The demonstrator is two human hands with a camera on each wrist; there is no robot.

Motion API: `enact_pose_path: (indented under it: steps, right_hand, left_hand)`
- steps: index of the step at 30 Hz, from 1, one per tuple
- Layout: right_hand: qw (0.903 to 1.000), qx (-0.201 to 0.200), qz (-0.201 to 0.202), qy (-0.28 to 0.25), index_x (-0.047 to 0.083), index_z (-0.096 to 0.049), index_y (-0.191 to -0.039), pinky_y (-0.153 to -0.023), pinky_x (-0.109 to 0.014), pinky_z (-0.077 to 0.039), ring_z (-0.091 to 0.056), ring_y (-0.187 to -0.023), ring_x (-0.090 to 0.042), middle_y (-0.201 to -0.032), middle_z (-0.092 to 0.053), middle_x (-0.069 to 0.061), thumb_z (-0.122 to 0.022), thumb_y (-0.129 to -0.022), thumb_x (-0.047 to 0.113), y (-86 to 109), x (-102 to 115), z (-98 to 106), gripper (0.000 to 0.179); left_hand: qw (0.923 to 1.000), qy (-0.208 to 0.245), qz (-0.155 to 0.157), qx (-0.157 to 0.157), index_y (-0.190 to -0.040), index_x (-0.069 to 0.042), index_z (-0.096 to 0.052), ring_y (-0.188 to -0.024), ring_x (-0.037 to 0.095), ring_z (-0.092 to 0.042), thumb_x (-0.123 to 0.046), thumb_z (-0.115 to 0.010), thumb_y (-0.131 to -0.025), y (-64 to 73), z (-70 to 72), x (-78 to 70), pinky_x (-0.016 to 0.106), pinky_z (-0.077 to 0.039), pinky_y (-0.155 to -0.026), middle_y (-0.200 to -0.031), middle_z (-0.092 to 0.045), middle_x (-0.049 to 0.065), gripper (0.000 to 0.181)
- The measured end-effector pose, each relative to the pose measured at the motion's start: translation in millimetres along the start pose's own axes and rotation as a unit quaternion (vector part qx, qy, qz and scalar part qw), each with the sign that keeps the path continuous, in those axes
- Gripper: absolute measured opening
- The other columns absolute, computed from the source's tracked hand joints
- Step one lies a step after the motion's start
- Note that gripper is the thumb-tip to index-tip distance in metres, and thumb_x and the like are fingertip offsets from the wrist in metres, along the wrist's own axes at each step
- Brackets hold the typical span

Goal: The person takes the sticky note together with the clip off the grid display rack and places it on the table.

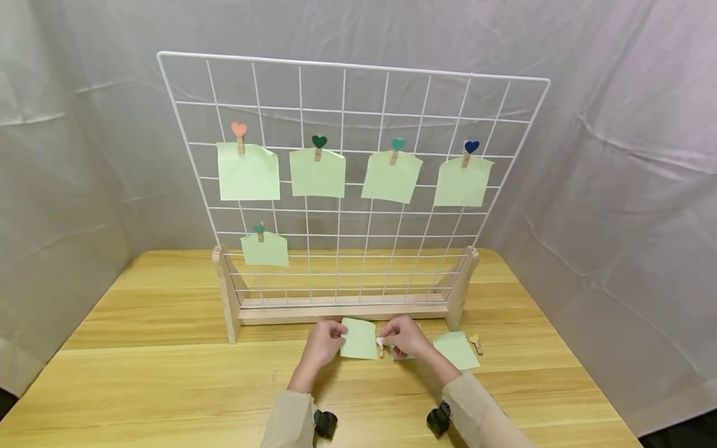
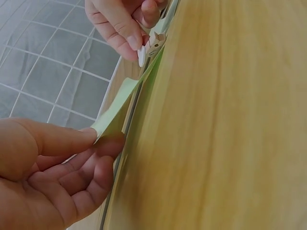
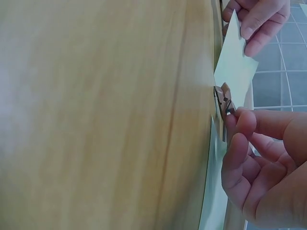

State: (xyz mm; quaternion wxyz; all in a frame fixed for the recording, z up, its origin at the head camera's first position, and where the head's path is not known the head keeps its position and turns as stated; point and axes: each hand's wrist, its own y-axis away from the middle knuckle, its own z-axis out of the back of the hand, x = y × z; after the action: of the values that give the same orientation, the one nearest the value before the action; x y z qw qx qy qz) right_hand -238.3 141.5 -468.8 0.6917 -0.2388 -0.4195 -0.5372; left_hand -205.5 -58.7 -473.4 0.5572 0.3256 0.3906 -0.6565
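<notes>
Between thumb and fingers, my left hand (image 1: 325, 342) pinches the left edge of a pale green paper note (image 1: 358, 340), which the left wrist view shows slightly bent. My right hand (image 1: 406, 336) pinches a small wooden clothespin (image 1: 381, 350) with a white heart, close beside the note's right edge. In the right wrist view the clothespin (image 3: 223, 98) is squeezed at its tail, its jaws parted near the note (image 3: 236, 62). Another green note (image 1: 401, 354) lies partly hidden beneath my right hand.
A white wire grid (image 1: 353, 236) stands in a wooden base (image 1: 342, 314) just beyond my hands. Several green notes (image 1: 249, 174) hang on it from heart clothespins. At the right on the table (image 1: 168, 386) lie a green note (image 1: 456, 350) and a yellow-heart clothespin (image 1: 477, 345).
</notes>
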Motion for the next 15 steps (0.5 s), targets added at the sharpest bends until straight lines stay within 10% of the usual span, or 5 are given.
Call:
enact_pose_path:
  steps: [15]
  right_hand:
    - [0.9997, 0.017, 0.010, 0.014, -0.002, -0.062, -0.085, -0.037, -0.022, -0.040, -0.048, -0.039, -0.010, -0.060, -0.056, -0.006, -0.061, -0.081, 0.001, 3.3, 0.5, 2.1, 0.006]
  left_hand:
    - [0.9988, -0.041, 0.013, 0.021, -0.084, 0.003, -0.066, -0.072, 0.018, -0.056, -0.002, -0.059, -0.080, 3.5, 4.4, -4.0, 0.033, -0.047, -0.064, -0.081, -0.063, 0.009, 0.010]
